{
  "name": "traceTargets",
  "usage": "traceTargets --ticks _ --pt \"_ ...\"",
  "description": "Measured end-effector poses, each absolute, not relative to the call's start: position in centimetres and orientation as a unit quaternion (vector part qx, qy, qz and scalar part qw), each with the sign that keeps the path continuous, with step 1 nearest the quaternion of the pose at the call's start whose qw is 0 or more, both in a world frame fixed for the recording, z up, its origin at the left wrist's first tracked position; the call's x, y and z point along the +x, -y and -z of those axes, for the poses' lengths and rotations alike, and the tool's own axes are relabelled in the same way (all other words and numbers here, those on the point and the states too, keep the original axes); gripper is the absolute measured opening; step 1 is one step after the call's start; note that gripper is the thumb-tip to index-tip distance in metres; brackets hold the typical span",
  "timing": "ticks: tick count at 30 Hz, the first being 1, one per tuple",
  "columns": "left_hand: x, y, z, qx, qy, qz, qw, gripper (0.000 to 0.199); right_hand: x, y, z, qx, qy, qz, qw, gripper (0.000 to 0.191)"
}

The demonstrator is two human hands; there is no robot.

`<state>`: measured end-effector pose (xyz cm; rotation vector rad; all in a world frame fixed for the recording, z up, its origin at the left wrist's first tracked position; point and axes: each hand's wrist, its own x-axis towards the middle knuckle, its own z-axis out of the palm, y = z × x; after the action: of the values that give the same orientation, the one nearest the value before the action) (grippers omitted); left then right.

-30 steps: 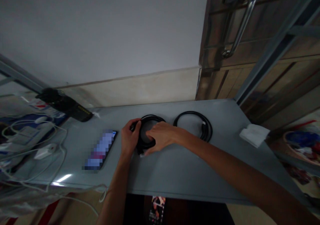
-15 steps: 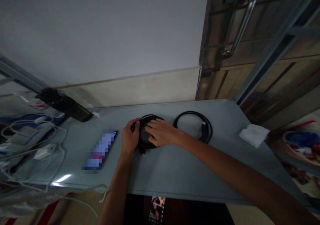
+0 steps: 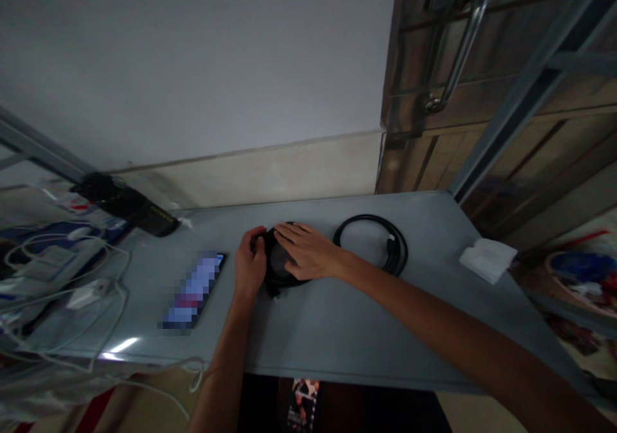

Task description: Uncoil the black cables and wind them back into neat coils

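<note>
A coiled black cable point(image 3: 284, 282) lies on the grey table point(image 3: 337, 330) in front of me, around a dark grey round centre that I cannot make out clearly. My left hand point(image 3: 250, 263) is curled at the coil's left side, with thumb and fingers closed on its edge. Across the top and right of the coil rests my right hand point(image 3: 308, 252), flat, its fingers stretched out. It partly covers the coil. A second black cable point(image 3: 370, 217), looped in a ring with a plug at its right side, lies just beyond my right wrist.
Left of my hands lies a phone point(image 3: 197, 288) with a blurred screen. Behind it a black bottle-like object point(image 3: 130, 205) lies on its side near tangled white cables point(image 3: 120, 291). A folded white tissue point(image 3: 489, 258) sits at the right. The wall point(image 3: 265, 169) borders the table's back.
My right hand's fingers have straightened and slid a little left, lying flatter over the coil. My left hand stays at the coil's left edge, barely shifted.
</note>
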<state>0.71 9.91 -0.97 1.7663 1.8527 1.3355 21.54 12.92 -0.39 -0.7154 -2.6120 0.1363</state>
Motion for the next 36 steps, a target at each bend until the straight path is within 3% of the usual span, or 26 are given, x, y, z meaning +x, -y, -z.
traceTargets --ticks 17,23,26,31,33,36 --pt "0.9 -9.6 0.3 0.606 -0.651 -0.437 0.132 0.044 21.6 -12.7 -0.1 -0.281 0.941 -0.044 0.185 0.077" --pt "1.4 -9.7 0.3 0.605 -0.638 -0.446 0.166 0.055 22.3 -13.0 -1.2 -0.288 0.938 -0.07 0.179 0.068" --pt "2.1 -9.0 -0.7 0.614 -0.617 -0.474 0.132 0.054 23.1 -13.3 -2.6 -0.29 0.934 -0.088 0.187 0.068" --pt "3.6 -0.7 -2.5 0.59 -0.63 -0.502 0.047 0.038 24.8 -13.5 -7.1 -0.302 0.924 -0.064 0.226 0.058" --pt "3.6 5.3 -1.1 0.55 -0.662 -0.507 0.042 0.027 25.4 -13.3 -9.3 -0.306 0.919 -0.052 0.244 0.055" --pt "2.9 14.1 3.8 0.562 -0.704 -0.42 0.112 0.02 26.4 -12.6 -11.7 -0.316 0.908 -0.041 0.273 0.051"
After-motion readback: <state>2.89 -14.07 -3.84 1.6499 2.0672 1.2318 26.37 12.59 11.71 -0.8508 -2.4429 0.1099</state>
